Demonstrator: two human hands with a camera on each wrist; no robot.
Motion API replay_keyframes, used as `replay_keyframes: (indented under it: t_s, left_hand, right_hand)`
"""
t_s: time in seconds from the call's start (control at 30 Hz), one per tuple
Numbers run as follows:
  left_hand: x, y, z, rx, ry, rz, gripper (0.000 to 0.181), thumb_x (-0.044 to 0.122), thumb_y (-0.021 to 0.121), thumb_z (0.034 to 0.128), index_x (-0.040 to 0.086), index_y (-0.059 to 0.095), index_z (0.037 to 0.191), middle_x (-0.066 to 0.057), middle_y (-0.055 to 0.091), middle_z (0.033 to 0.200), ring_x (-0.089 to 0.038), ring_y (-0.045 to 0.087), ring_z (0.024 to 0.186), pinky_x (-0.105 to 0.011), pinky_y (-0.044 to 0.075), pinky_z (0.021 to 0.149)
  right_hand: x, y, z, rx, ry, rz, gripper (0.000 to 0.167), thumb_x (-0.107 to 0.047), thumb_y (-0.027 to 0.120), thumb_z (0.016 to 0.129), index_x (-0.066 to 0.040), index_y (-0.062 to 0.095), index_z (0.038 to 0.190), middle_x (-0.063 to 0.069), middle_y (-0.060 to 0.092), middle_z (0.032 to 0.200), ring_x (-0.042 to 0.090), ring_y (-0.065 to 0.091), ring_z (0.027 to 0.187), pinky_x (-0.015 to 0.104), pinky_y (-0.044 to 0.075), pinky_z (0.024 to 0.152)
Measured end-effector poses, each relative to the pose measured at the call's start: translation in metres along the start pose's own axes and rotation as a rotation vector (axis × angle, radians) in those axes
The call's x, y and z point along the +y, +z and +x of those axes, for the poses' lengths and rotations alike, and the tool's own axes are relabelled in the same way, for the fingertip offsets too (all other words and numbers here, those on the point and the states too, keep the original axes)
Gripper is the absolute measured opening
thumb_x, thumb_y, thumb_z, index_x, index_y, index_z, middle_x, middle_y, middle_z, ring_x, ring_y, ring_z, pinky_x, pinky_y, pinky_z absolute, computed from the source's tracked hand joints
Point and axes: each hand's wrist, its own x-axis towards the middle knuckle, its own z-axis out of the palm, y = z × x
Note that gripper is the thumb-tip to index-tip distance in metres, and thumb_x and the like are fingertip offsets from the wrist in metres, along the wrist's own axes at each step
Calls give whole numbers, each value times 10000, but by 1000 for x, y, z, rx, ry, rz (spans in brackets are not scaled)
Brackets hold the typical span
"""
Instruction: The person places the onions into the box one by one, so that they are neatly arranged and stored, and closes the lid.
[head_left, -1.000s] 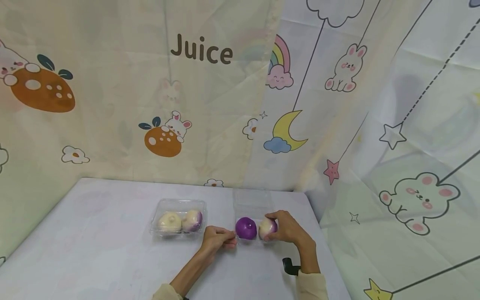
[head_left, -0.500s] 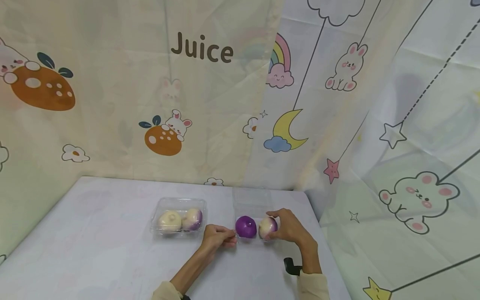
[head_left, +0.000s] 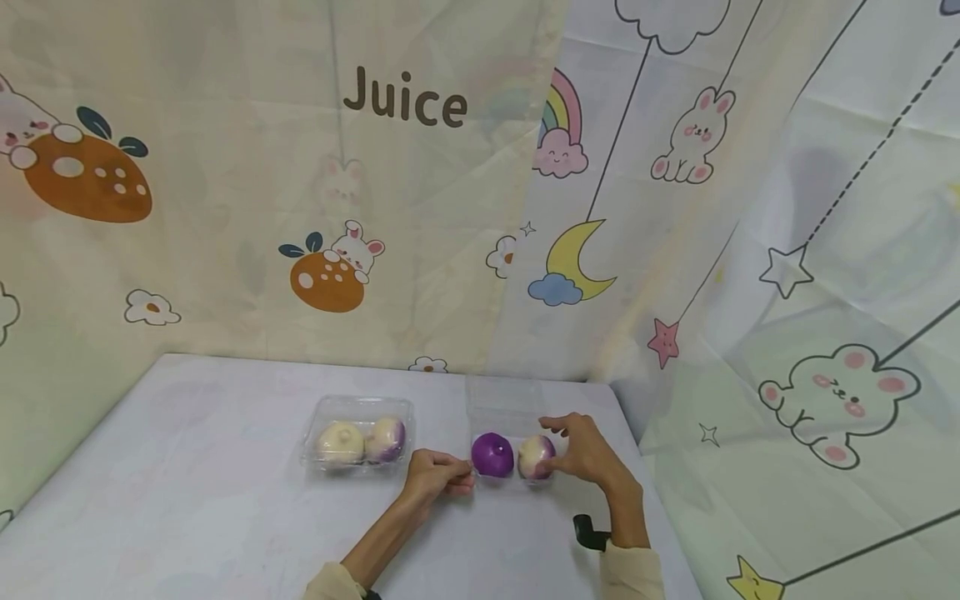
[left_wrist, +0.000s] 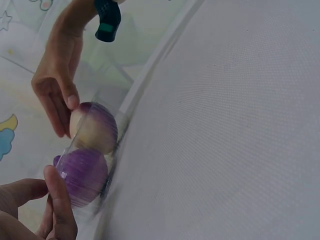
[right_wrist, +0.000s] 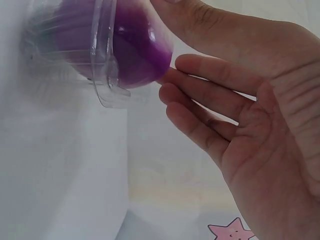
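A clear plastic container point(head_left: 506, 395) stands with its lid folded back at the right of the table. Inside it sit a glossy purple onion point(head_left: 492, 454) on the left and a white-and-purple turnip-like bulb point(head_left: 533, 457) on the right. My left hand point(head_left: 437, 477) pinches the container's left edge between thumb and fingers, seen close in the left wrist view. Beside the bulb, my right hand point(head_left: 591, 454) has its fingers apart and loosely bent. The thumb is still at the bulb, while the right wrist view shows the other fingers loosely spread; whether they touch it cannot be told.
A second clear container point(head_left: 358, 408), lid down, holds a cream bulb point(head_left: 340, 444) and a white-and-purple one point(head_left: 385, 440) to the left. Printed curtains hang behind and at the right of the white table point(head_left: 225, 492).
The fingers of my right hand have spread away from the white-and-purple bulb, and the hand has shifted slightly right. My left hand and the container stay in place.
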Motion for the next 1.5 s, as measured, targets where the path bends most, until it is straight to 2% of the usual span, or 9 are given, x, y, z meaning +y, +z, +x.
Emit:
replay_keyframes:
  t_s: [0.3, 0.47, 0.7, 0.93, 1.17, 1.37, 1.5]
  left_hand:
    - [0, -2, -1, -3, 1, 4, 196, -19, 782, 945, -200, 738, 1008, -127, 798, 744, -108, 758, 611, -242, 680, 637]
    - [-1, -2, 0, -2, -1, 5, 196, -14, 786, 946, -194, 739, 1006, -134, 800, 749, -111, 761, 616, -245, 682, 641]
    - [-2, -3, 0, -1, -1, 4, 196, -21, 782, 947, -202, 737, 1009, -140, 801, 753, -114, 763, 621, -247, 683, 643]
    - [-2, -2, -2, -1, 5, 7, 185, -24, 784, 937, -193, 744, 999, -144, 800, 752, -119, 765, 626, -252, 686, 651]
    - [0, -2, -3, -12, 10, 10, 179, -17, 778, 945, -187, 748, 995, -121, 799, 745, -109, 764, 628, -245, 685, 655]
    - [2, -2, -1, -8, 4, 6, 190, -18, 779, 944, -194, 745, 1004, -112, 797, 738, -104, 758, 620, -238, 680, 644]
    - [1, -1, -1, -13, 3, 1, 200, -26, 777, 944, -209, 733, 1014, -111, 795, 733, -104, 758, 614, -239, 680, 638]
  right_hand:
    - [7, -5, 4, 37, -79, 44, 664, -158, 1019, 745, 24, 757, 1328, 196, 786, 1309, 457, 733, 1130, 642, 622, 978]
    - [13, -6, 6, 62, -109, 64, 601, -144, 986, 787, 17, 763, 1321, 193, 794, 1288, 454, 749, 1122, 637, 629, 982]
    - [17, -6, 8, 111, -89, 52, 525, -202, 944, 857, -26, 776, 1323, 131, 821, 1242, 436, 759, 1096, 615, 644, 963]
    - [24, -3, 13, 169, -126, 61, 412, -124, 873, 925, 16, 773, 1299, 206, 814, 1212, 449, 772, 1058, 608, 655, 945]
    - [30, -2, 23, 260, -85, 70, 335, -59, 832, 944, 65, 773, 1250, 241, 813, 1165, 419, 781, 1005, 583, 672, 903]
    - [36, 2, 34, 356, -41, 95, 234, -4, 773, 975, 114, 774, 1178, 248, 820, 1065, 390, 784, 925, 446, 691, 820]
    - [43, 8, 39, 376, 13, 126, 217, 7, 738, 997, 129, 765, 1175, 260, 815, 1053, 400, 780, 936, 390, 677, 818]
